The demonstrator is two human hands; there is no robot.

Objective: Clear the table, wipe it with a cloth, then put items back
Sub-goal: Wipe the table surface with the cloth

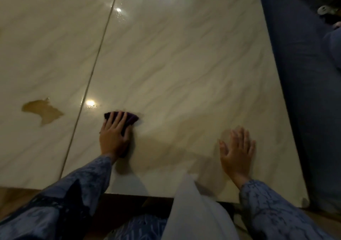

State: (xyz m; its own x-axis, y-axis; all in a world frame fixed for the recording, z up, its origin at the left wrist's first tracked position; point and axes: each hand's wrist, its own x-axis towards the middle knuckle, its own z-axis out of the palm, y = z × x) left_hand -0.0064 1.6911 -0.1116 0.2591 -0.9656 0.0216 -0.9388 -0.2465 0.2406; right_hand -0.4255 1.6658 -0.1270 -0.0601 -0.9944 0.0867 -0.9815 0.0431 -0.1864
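Soft, limp purple cloth (127, 118) pressed under flat left hand (114, 134); right hand (238, 151) rests open, empty, on glossy table (184, 64).

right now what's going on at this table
A person is wiping a glossy marble-look table with a dark purple cloth. The left hand presses flat on the cloth, fingers spread, while the right hand rests open on the tabletop near the front edge. A brownish spill sits to the left of the cloth, past a seam in the surface, not yet wiped.
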